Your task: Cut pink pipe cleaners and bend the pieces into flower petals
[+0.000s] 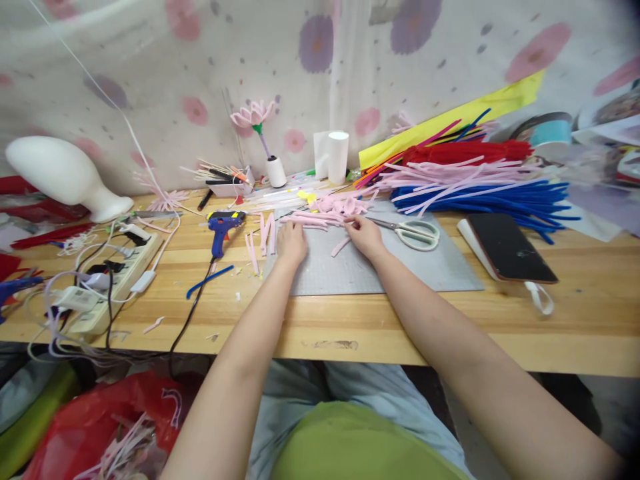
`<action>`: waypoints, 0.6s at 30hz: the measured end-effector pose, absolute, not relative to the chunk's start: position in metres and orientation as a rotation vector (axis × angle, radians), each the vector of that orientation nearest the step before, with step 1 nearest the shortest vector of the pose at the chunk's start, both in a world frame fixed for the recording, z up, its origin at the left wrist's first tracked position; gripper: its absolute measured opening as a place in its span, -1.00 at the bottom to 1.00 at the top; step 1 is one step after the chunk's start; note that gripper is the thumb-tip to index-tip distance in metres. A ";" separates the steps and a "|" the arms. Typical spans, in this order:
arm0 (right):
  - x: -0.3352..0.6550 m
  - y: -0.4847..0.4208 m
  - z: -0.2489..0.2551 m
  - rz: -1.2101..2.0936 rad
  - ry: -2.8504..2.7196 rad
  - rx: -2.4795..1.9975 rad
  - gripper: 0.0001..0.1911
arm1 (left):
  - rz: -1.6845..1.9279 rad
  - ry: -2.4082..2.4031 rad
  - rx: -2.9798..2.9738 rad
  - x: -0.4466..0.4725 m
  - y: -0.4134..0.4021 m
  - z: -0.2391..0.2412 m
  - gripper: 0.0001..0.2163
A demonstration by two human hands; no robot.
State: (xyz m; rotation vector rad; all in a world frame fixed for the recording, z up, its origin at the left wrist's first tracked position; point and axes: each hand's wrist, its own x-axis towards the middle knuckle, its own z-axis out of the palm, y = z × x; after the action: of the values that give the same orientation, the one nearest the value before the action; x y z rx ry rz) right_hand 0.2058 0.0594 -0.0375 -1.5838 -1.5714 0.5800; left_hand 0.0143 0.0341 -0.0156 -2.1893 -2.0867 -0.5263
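Note:
A bundle of short pink pipe cleaners (320, 219) lies crosswise over the grey cutting mat (340, 280). My left hand (293, 244) has its curled fingers on the left end of the bundle. At the right end, my right hand (364, 235) pinches the stems between thumb and fingers. One loose pink piece (341, 247) rests on the mat below the right hand. Scissors with pale handles (419, 235) lie just right of that hand. Behind the bundle is a heap of looped pink pipe-cleaner pieces (345, 202).
A blue glue gun (220, 230) lies left of the mat, its cord running off the table edge. Pink, red and blue pipe cleaners (480, 200) are piled at the back right, with a dark phone-like device (510, 248) in front. A power strip (120, 283) stands left.

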 end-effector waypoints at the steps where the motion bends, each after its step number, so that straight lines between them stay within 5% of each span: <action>1: 0.206 0.060 -0.038 0.589 -1.543 -1.574 -0.78 | -0.468 -2.083 -2.203 0.016 0.040 -0.017 -0.70; 11: 0.206 0.058 -0.034 0.527 -1.534 -1.582 -0.78 | -0.133 -1.934 -2.338 0.003 0.062 -0.001 -0.71; 18: 0.193 0.043 -0.012 -0.027 -2.067 -1.326 -0.71 | -0.531 -1.771 -2.354 0.036 0.035 -0.011 -0.66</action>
State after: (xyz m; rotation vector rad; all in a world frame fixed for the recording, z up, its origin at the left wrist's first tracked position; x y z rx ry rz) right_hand 0.1934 0.0431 -0.0116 -1.3264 -2.0667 -0.0271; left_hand 0.0362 0.0346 -0.0106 -2.3537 -1.7706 -0.5315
